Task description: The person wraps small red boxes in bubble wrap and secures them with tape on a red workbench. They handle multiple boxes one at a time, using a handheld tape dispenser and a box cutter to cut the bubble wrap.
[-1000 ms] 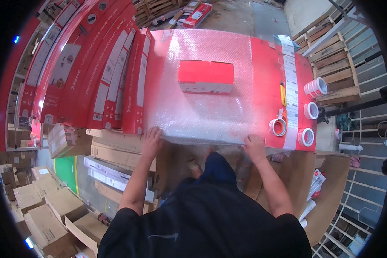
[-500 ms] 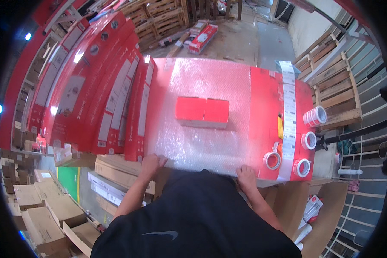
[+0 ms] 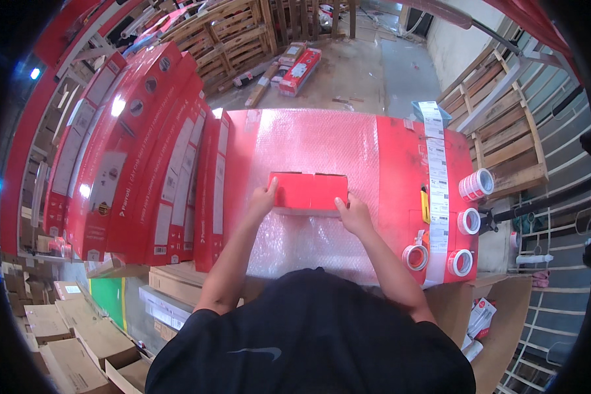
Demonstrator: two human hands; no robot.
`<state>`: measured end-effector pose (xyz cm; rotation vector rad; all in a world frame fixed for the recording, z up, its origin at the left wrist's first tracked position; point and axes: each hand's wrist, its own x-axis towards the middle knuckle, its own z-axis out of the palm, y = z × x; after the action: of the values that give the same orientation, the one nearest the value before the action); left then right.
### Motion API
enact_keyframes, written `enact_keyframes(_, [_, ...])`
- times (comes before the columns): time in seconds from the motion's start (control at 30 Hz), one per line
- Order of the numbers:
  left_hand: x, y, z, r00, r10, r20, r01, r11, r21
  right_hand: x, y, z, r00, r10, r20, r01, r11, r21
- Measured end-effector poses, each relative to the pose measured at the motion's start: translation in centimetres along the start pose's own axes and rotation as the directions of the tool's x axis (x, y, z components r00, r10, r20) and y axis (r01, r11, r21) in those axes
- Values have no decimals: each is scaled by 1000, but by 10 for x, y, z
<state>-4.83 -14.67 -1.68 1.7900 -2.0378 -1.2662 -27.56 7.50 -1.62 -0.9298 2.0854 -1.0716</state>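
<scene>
A small red box (image 3: 308,190) lies on a sheet of bubble wrap (image 3: 308,249) that covers the middle of a red tabletop (image 3: 393,157). My left hand (image 3: 265,196) grips the box's left end, thumb on its top edge. At the opposite end my right hand (image 3: 352,211) grips it, the thumb resting on the top face near the right corner. The undersides of both hands' fingers are hidden by the box and the hands themselves.
Tall red cartons (image 3: 138,157) stand on edge along the left. At right are a strip of white labels (image 3: 436,197), a yellow cutter (image 3: 425,205) and several tape rolls (image 3: 469,221). An open cardboard box (image 3: 505,315) is below right; brown cartons (image 3: 72,348) lie lower left.
Both hands have left the bubble wrap's near edge, reached forward and taken hold of the red box by its ends. The view has shifted slightly.
</scene>
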Motion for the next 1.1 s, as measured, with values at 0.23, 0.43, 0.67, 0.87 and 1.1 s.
enact_keyframes(0.23, [-7,-8,-6,971,235,37,-224,955,-193,-13,0,0,999,-8,-42,13,992,126])
enact_keyframes(0.43, [-8,-4,-6,964,265,30,-255,950,-182,-19,-15,1,997,45,-64,-31,977,213])
enact_keyframes(0.67, [-61,-64,-23,944,272,-187,-294,950,-101,-61,28,-23,979,-158,-130,147,985,-92])
enact_keyframes(0.87, [-210,-216,-15,970,-108,-217,72,984,-165,-216,119,-37,933,316,-174,-353,898,-262])
enact_keyframes(1.1, [-199,-279,23,951,-300,75,253,616,-746,-237,141,12,902,343,-262,-411,868,-279])
